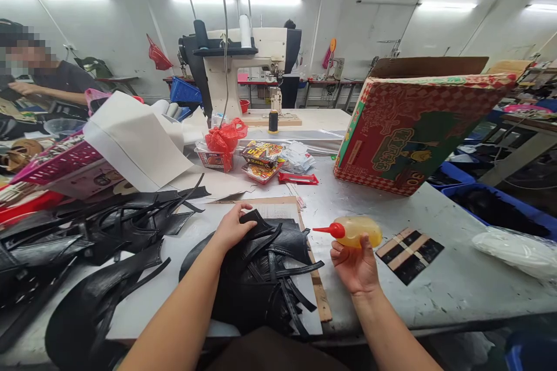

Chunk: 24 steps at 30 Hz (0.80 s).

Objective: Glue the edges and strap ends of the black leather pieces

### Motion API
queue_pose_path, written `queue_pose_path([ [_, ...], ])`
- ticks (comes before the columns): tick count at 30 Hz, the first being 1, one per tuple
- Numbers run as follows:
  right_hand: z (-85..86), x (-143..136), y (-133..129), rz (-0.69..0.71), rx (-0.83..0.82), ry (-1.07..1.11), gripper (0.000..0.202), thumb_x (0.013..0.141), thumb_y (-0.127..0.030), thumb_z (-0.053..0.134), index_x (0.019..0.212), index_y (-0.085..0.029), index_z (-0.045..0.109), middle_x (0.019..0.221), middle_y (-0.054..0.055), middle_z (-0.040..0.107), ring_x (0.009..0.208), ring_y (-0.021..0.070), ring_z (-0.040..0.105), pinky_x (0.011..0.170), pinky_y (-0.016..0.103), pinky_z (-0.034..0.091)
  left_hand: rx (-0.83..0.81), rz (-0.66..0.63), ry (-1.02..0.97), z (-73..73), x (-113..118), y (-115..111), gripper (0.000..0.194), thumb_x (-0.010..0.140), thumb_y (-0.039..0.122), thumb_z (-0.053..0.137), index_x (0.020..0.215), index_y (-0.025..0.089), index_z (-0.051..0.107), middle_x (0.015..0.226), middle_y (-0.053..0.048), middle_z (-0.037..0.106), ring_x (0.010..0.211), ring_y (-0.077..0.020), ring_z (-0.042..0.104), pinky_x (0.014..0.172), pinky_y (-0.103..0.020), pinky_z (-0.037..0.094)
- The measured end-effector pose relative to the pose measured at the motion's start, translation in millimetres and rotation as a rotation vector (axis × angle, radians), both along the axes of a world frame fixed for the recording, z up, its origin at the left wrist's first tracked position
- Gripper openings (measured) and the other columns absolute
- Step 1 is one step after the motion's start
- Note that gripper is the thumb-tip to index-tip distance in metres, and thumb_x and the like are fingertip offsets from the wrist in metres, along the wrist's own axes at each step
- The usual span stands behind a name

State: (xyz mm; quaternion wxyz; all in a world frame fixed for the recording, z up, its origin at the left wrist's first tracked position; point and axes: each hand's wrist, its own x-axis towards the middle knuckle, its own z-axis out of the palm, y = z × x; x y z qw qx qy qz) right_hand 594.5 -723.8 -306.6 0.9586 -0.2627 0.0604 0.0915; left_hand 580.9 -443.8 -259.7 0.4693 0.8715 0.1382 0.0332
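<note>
Right hand (357,266) up above the table (474,284), fingers closed around a squeeze bottle (359,232) of yellowish liquid, and its red nozzle (324,230) points left, toward the stack of black strappy leather uppers (239,295)! Over on that stack, the left hand (230,233) is partly curled, thumb and fingers pinching the edge of a black leather piece (257,221) at the far side. How firm a pinch? Can't tell from here. Loose straps fan out to the right, past the white sheet beneath. More black uppers (126,232) crowd the left side, near a magenta basket (65,159). Right of the bottle, a black slab crossed by tan strips (409,255) lies flat. Farther back, a red-and-green carton (404,139) leans, snack packs (261,159) huddle mid-table, and an industrial sewing machine (265,46) towers behind a black thread spool (273,122).
</note>
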Motion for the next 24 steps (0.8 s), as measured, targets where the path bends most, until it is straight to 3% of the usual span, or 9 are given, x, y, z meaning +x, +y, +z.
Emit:
queue_pose_path([
  [6, -0.2, 2.4, 2.1, 0.012, -0.021, -0.042, 0.045, 0.052, -0.047, 0.085, 0.086, -0.025, 0.066, 0.075, -0.004, 0.066, 0.047, 0.0067, 0.050, 0.041, 0.018, 0.047, 0.036, 0.004, -0.024, -6.2, 1.6, 1.2, 0.029, 0.073, 0.032, 0.049, 0.100, 0.021, 0.054, 0.063, 0.003, 0.053, 0.068, -0.0196, 0.057, 0.069, -0.031, 0.042],
  [10, 4.4, 14.7, 9.3, -0.002, -0.087, -0.098, 0.045, 0.053, -0.047, 0.084, 0.088, -0.025, 0.065, 0.075, -0.003, 0.066, 0.048, 0.0078, 0.052, 0.042, 0.018, 0.048, -0.050, -0.068, -0.079, -10.0, 0.1, 3.3, 0.033, 0.064, 0.026, 0.057, 0.096, 0.022, 0.051, 0.074, 0.001, 0.059, 0.077, -0.0188, 0.058, 0.074, -0.030, 0.043],
  [13, 12.5, 28.4, 22.1, -0.037, -0.246, -0.175, 0.050, 0.051, -0.046, 0.084, 0.091, -0.024, 0.063, 0.074, -0.002, 0.065, 0.054, 0.0111, 0.057, 0.043, 0.019, 0.049, -0.158, -0.119, -0.055, -9.1, -0.8, 2.8, 0.029, 0.063, 0.024, 0.057, 0.090, 0.022, 0.048, 0.074, 0.002, 0.060, 0.072, -0.0175, 0.059, 0.069, -0.029, 0.044],
  [18, 27.3, 50.5, 50.5, -0.041, -0.507, -0.432, 0.053, 0.047, -0.044, 0.086, 0.088, -0.021, 0.062, 0.075, 0.001, 0.065, 0.065, 0.0181, 0.062, 0.045, 0.024, 0.052, -0.203, -0.081, 0.005, -2.5, -0.3, -1.9, 0.027, 0.062, 0.029, 0.063, 0.082, 0.022, 0.046, 0.069, 0.004, 0.059, 0.063, -0.0158, 0.057, 0.059, -0.026, 0.043],
  [24, 27.9, 67.9, 68.4, 0.045, -0.593, -0.524, 0.059, 0.047, -0.042, 0.085, 0.096, -0.020, 0.060, 0.085, 0.007, 0.068, 0.075, 0.0241, 0.064, 0.049, 0.029, 0.053, -0.306, -0.128, 0.021, 6.4, -4.6, -3.0, 0.032, 0.061, 0.035, 0.064, 0.082, 0.022, 0.044, 0.070, 0.005, 0.058, 0.062, -0.0143, 0.055, 0.060, -0.025, 0.040],
])
